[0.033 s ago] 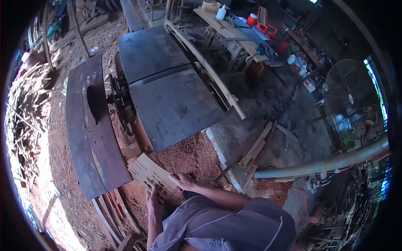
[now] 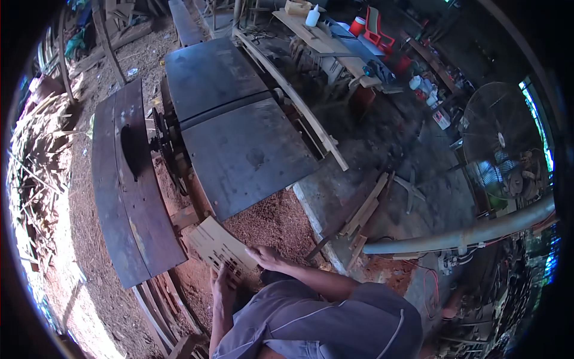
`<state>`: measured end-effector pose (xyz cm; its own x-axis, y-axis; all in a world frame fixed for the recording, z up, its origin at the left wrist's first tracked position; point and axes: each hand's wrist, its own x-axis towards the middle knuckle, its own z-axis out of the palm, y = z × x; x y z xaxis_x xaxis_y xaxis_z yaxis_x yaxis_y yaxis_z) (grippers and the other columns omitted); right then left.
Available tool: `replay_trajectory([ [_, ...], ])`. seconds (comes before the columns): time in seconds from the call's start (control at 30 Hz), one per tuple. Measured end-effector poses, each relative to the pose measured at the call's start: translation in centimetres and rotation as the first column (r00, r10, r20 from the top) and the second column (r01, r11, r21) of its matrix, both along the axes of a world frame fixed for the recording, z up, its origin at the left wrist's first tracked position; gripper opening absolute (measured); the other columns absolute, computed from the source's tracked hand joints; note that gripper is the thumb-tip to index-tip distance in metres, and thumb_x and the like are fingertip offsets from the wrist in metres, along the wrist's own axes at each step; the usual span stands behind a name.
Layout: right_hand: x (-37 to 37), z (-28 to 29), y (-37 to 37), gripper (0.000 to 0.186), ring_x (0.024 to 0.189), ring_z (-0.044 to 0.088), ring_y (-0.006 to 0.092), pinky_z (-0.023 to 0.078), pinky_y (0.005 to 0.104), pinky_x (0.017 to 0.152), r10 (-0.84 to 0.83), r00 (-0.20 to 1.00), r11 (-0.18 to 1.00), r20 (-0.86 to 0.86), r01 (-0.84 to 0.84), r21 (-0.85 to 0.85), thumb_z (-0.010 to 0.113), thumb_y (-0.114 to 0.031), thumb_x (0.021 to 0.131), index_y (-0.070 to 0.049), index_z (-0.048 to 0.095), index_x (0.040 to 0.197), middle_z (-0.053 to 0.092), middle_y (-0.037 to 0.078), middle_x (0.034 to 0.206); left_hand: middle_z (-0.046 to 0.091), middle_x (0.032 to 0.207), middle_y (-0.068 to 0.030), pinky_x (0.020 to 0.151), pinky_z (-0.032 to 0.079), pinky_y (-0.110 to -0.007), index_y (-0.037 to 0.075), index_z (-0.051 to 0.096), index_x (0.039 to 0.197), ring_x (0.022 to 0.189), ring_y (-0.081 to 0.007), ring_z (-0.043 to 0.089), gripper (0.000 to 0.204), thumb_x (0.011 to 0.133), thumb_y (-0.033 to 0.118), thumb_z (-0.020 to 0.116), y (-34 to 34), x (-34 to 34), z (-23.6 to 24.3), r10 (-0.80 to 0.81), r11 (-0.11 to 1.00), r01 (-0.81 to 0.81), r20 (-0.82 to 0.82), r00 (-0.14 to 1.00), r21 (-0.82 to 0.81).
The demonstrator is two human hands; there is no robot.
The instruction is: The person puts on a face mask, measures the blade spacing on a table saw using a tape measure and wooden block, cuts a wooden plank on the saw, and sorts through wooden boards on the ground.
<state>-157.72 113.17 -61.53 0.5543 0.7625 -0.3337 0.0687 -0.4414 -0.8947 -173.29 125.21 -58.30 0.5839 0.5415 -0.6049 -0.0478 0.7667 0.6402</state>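
At the lower middle of the frame, both hands hold a pale wooden panel (image 2: 220, 250) pierced with rows of small slots. The left hand (image 2: 220, 281) is closed on the panel's lower edge, fingers spread up over its face; the right hand (image 2: 265, 256) grips the panel's right edge, fingers curled on the wood. The panel sits tilted, its upper corner just beside the near end of the large dark metal worktop (image 2: 239, 143) that fills the centre of the frame. This worktop is made of two flat plates with a seam between them. To its left, a second long dark worktop (image 2: 128, 197) runs from the upper left down toward the lower left, with a narrow slot in its surface. Between the two, a toothed wheel (image 2: 164, 140) and other machine parts show. Reddish sawdust (image 2: 269, 221) lies heaped on the floor below the big worktop, just above the right hand. A long pale wooden strip (image 2: 293, 99) lies along the right side of the big worktop. In the upper right, a cluttered bench (image 2: 326, 42) carries a white bottle (image 2: 311, 17) and a red container (image 2: 357, 26). At the right edge stands a large round fan (image 2: 502, 140), and a grey pipe (image 2: 466, 233) crosses below it.
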Motion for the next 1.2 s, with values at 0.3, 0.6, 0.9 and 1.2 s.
replay_trajectory([
  [0.3, 19.1, -1.2, -15.0, 0.018, 0.053, 0.057, 0.0091, 0.051, 0.0258, 0.047, -0.754, 0.634, 0.626, -0.172, 0.773, 0.105, 0.057, -0.026, 0.099, -0.01, 0.051, 0.093, 0.057, -0.001, 0.072, 0.064, 0.093, -0.005, 0.068, 0.048, -0.027, -0.003, 0.057, 0.114, 0.079, -0.0111, 0.058, 0.034, 0.094, 0.024, 0.063, -0.3, 21.6, -4.4, -0.406, 0.862, 0.41, -0.078, 0.911, 0.297],
  [0.6, 50.8, 4.0, -23.3, 0.018, 0.07, 0.06, 0.0134, 0.051, 0.0289, 0.065, -0.893, 0.31, 0.412, 0.328, 0.855, 0.316, 0.063, -0.015, 0.093, -0.004, 0.055, 0.104, 0.059, 0.005, 0.08, 0.056, 0.087, -0.015, 0.072, 0.046, -0.037, -0.004, 0.061, 0.096, 0.077, -0.0255, 0.054, 0.032, 0.085, 0.025, 0.071, 0.0, 33.4, -7.5, 0.135, 0.391, 0.529, -0.615, 0.776, 0.753],
  [0.9, 90.3, 9.6, -24.1, 0.079, 0.118, 0.047, 0.0401, 0.041, 0.0517, 0.098, -0.331, 0.066, 0.525, 0.941, 0.842, 0.126, 0.081, -0.052, 0.066, -0.013, 0.051, 0.128, 0.051, 0.022, 0.126, 0.052, 0.114, -0.0208, 0.096, 0.04, -0.045, 0.003, 0.052, 0.125, 0.107, -0.0383, 0.049, 0.052, 0.08, 0.017, 0.073, -3.7, 36.2, -6.7, 0.305, 0.451, 0.586, -0.733, 0.608, 0.673],
  [1.2, 98.4, 7.0, -24.9, 0.058, 0.117, 0.054, 0.0388, 0.044, 0.0478, 0.097, -0.365, 0.244, 0.505, 0.899, 0.863, -0.029, 0.068, -0.055, 0.081, -0.025, 0.053, 0.129, 0.058, 0.016, 0.125, 0.051, 0.118, -0.0202, 0.098, 0.038, -0.046, 0.001, 0.046, 0.132, 0.111, -0.0385, 0.046, 0.064, 0.078, 0.021, 0.074, -4.5, 37.4, -6.4, 0.352, 0.532, 0.6, -0.801, 0.485, 0.597],
])
